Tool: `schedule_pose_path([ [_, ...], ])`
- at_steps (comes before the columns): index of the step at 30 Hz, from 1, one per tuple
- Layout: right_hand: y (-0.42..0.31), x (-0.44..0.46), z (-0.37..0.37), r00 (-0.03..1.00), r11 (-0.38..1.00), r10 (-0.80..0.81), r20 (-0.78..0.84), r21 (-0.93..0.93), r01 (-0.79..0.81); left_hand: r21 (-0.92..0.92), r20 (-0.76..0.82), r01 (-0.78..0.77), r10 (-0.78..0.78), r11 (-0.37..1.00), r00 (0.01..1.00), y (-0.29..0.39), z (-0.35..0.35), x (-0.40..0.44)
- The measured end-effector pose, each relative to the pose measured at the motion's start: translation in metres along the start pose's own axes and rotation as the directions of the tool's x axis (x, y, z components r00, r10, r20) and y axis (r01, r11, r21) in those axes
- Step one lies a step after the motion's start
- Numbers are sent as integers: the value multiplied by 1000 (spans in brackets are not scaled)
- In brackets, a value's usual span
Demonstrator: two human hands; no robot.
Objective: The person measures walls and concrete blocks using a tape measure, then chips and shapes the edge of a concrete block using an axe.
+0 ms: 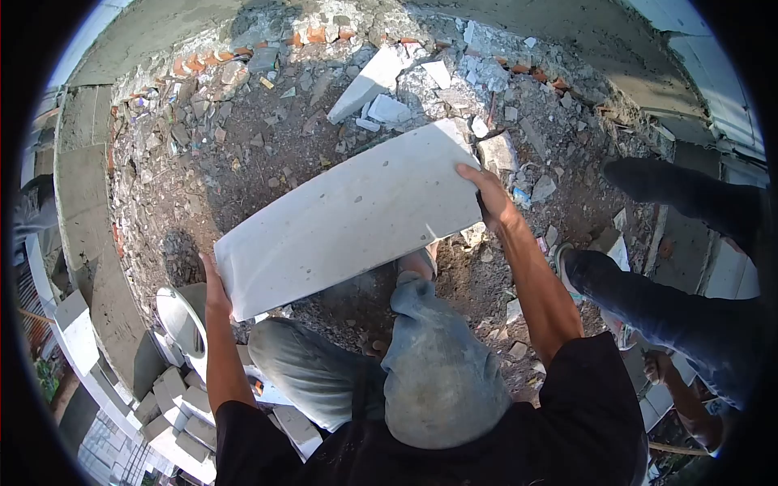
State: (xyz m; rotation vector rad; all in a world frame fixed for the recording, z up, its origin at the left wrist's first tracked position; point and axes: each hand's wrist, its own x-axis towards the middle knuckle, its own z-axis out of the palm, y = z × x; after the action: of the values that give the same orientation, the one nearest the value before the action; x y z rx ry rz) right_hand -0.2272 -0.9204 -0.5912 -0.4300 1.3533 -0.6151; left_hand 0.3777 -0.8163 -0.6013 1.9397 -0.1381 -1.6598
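One long pale block (348, 219) is held slantwise between my hands, in front of my knees and over the rubble, its right end farther from me than its left. My right hand (493, 198) is clasped on the right end, thumb on the broad upper face, the other fingers mostly hidden; my left hand (215, 287) presses against the left end, fingers pointing to the far corner. How far the fingers reach beneath, or whether any edge touches the ground, I cannot tell. That left grip looks the weaker one to me: flat pressure on a smooth, perhaps dusty end could slip, and a dropped block might land on my right foot (420, 263), just beside its near edge. My right knee (442, 373) and left knee (304, 348) are close too, so a sudden tilt towards me could knock them. Just past the far edge lie broken white pieces (373, 83), hard enough, I'd judge, to chip a corner that struck them. The loose rubble (267, 154) spread around could roll underfoot and spoil my balance. Farther out runs a line of broken red brick (314, 35). A round white tub (176, 316) is beside my left forearm, with stacked blocks (174, 405) below it. To my right are another person's dark-trousered legs (656, 300); swinging the right end wide that way could hit them.
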Motion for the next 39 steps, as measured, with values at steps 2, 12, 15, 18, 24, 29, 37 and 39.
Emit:
schedule_pose_path([
  [2,-7,1,-8,991,992,-119,58,52,116,-46,-63,-25,22,999,998,14,3,-9],
  [12,-94,33,33,850,860,-509,139,130,493,-554,-292,-555,480,620,827,83,26,-14],
  [15,-59,75,36,831,829,-555,39,-55,557,-598,-267,-497,428,628,863,52,33,19],
  [18,-53,71,29,871,873,-484,81,108,475,-553,-209,-506,478,662,853,40,23,24],
  [24,-69,82,32,873,863,-487,-9,-160,480,860,-232,-473,972,193,-24,69,143,-42],
  [29,-59,92,18,803,847,-519,-292,-48,530,722,553,-607,803,-331,221,69,331,-64],
  [37,113,8,-64,541,431,-697,-472,-878,-210,685,685,-571,665,-452,296,58,337,-49],
  [39,122,16,-68,610,387,-632,-478,-877,-285,701,686,-530,653,-477,320,55,335,-49],
])
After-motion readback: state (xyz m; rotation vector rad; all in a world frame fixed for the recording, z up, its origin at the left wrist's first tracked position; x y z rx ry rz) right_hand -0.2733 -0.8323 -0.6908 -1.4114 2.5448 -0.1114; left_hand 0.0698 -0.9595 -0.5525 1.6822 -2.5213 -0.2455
